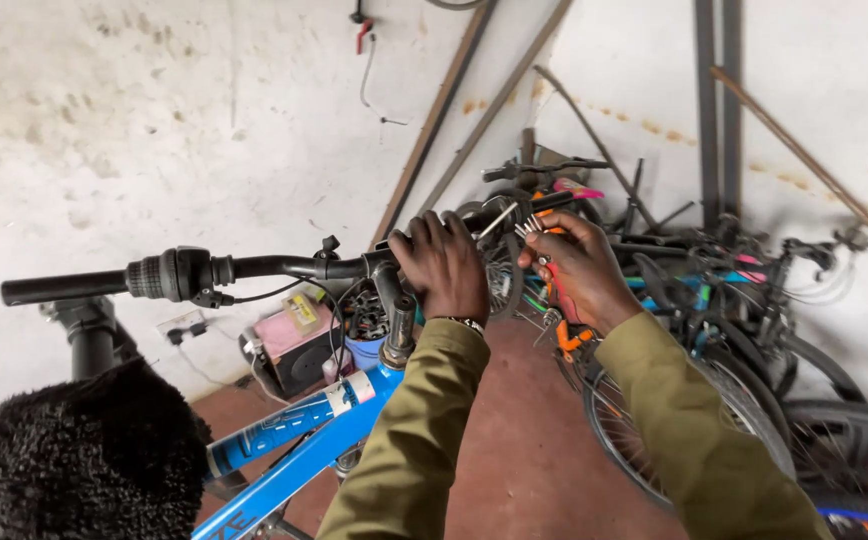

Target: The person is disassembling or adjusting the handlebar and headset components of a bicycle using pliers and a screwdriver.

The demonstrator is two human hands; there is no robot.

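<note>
The left hand [444, 268] is gripping the black metal handlebar [254, 268] of the blue bicycle frame [299, 440] beside the stem; at three o'clock, the right hand [579, 268] is clutching an orange folding hex-key set [544, 240], seemingly picking a key; seating it in a bolt comes next

Handlebar [284, 266]: matt black metal, rubbery grip; bicycle frame [299, 440]: glossy blue paint; hex-key set [534, 228]: bright bare steel; wall [154, 120]: rough, stained whitewash.
</note>
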